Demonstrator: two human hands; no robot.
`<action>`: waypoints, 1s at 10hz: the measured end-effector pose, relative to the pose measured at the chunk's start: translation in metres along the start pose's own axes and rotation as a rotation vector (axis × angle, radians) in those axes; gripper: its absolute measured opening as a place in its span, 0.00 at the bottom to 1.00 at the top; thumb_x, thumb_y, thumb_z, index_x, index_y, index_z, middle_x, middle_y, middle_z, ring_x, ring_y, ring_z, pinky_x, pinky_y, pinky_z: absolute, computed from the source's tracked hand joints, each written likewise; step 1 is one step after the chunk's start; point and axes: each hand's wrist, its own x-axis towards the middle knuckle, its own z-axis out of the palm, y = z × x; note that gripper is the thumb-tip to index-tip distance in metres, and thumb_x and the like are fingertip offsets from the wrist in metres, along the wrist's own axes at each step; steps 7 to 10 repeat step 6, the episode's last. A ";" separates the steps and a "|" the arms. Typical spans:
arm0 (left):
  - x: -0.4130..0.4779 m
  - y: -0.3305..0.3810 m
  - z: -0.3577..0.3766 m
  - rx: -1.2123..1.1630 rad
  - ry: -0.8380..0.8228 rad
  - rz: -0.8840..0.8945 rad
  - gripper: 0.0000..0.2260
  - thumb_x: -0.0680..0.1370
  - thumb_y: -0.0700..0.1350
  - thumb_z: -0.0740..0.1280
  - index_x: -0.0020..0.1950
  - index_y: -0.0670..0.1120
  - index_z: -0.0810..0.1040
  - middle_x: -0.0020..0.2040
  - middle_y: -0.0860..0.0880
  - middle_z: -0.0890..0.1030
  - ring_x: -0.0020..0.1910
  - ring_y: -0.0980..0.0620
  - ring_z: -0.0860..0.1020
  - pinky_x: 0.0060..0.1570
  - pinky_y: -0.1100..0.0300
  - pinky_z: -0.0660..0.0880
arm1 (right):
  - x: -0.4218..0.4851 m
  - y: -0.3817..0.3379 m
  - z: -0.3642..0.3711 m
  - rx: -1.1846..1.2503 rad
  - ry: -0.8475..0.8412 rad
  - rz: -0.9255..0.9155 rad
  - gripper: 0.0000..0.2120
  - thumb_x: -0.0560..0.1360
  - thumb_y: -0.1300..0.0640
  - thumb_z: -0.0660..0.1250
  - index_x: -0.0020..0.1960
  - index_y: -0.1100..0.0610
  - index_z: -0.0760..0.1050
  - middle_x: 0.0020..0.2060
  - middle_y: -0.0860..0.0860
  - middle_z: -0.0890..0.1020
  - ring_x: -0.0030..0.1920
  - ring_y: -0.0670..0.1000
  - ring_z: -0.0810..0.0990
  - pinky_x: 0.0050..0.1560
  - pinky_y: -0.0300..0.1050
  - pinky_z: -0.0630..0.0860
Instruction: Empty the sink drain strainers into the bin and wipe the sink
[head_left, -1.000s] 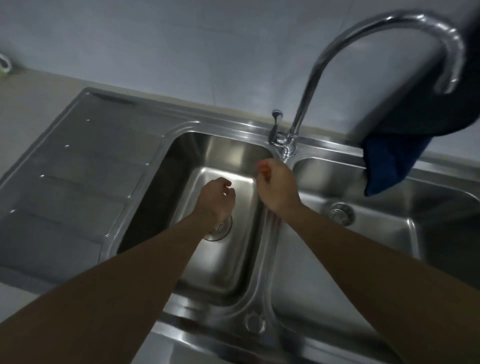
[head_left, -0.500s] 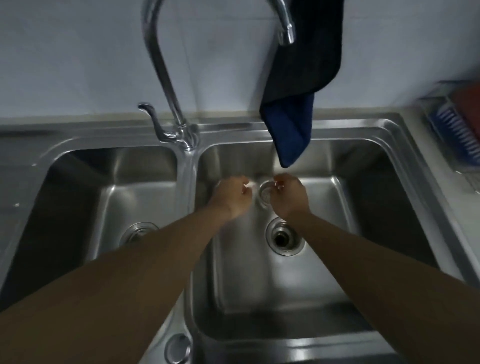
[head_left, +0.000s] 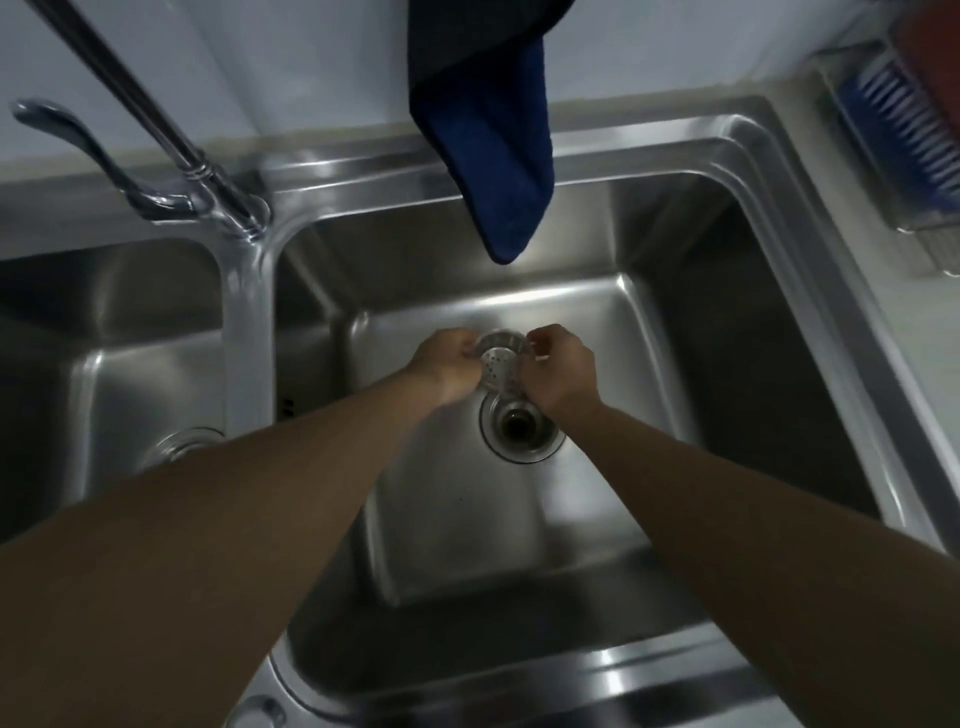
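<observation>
Steel cup, steel basin: the strainer (head_left: 497, 364) is out of its seat and held at the centre of the frame, just above and behind the open drain (head_left: 521, 427) of the right basin (head_left: 649, 364). The left hand (head_left: 445, 366) grips its rim with curled fingers from one side. The right hand (head_left: 563, 370) pinches the opposite side, fingers also curled. A perforated face turns toward the camera; whether it is the inside or the underside I cannot tell.

To do this step well, I judge the cup should travel mouth up and level to the bin, which is not in view, so scraps do not drop back into the open drain. A hand cupped beneath would catch drips. The blue cloth (head_left: 493, 156) hanging at top centre is near for the wiping. A second strainer (head_left: 183, 446) sits in the left basin (head_left: 104, 338) at the left edge, not yet lifted.

Half a second ago the two hands held the strainer much as now, but the view has closed in, the perforations show plainly, and the tap (head_left: 156, 130) has slid to the upper left. A second ago both hands were over the left basin and this strainer sat in its drain.
</observation>
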 end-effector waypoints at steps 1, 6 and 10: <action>-0.012 -0.007 0.019 0.003 -0.039 -0.001 0.08 0.78 0.38 0.65 0.52 0.44 0.83 0.53 0.43 0.84 0.55 0.45 0.81 0.57 0.54 0.77 | -0.018 0.020 -0.011 -0.037 -0.023 0.024 0.12 0.74 0.58 0.71 0.58 0.56 0.78 0.51 0.52 0.83 0.48 0.51 0.79 0.47 0.38 0.73; -0.051 -0.013 0.041 0.085 -0.084 -0.037 0.16 0.76 0.41 0.65 0.64 0.45 0.78 0.63 0.44 0.81 0.63 0.44 0.78 0.63 0.57 0.74 | -0.055 0.034 -0.029 -0.221 -0.207 -0.045 0.17 0.77 0.58 0.65 0.66 0.56 0.76 0.59 0.55 0.82 0.60 0.58 0.79 0.54 0.41 0.72; -0.051 -0.013 0.041 0.085 -0.084 -0.037 0.16 0.76 0.41 0.65 0.64 0.45 0.78 0.63 0.44 0.81 0.63 0.44 0.78 0.63 0.57 0.74 | -0.055 0.034 -0.029 -0.221 -0.207 -0.045 0.17 0.77 0.58 0.65 0.66 0.56 0.76 0.59 0.55 0.82 0.60 0.58 0.79 0.54 0.41 0.72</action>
